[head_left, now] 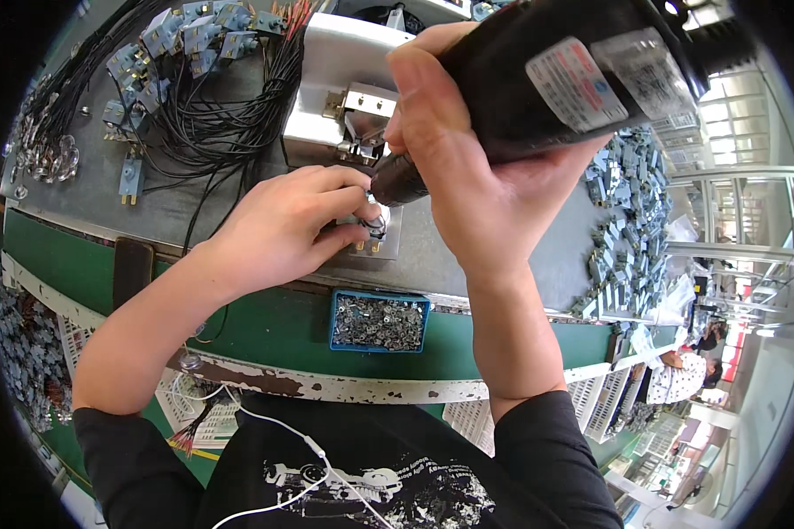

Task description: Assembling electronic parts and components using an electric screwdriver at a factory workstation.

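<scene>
Two bare hands meet near the front edge of the metal bench [445,273]. The right hand [485,189] is wrapped firmly around a black power tool [520,79], its nose slanting down to the left. Under that nose, the left hand's [278,216] thumb and fingers are pinched on a small plug [377,227] with brass pins toward the front edge; whether the tool's tip touches it is hidden. To do this well, I'd keep the plug pressed flat, line the nose up squarely and hold the fingertips clear of it. Just behind stands a metal fixture [319,110]. Nearer the wearer, a blue tray [379,350] of small metal pieces sits on the green ledge [278,331]. Black cables [238,132] cover the bench's back left corner; loose grey-blue plugs [631,229] heap along its right edge.
</scene>
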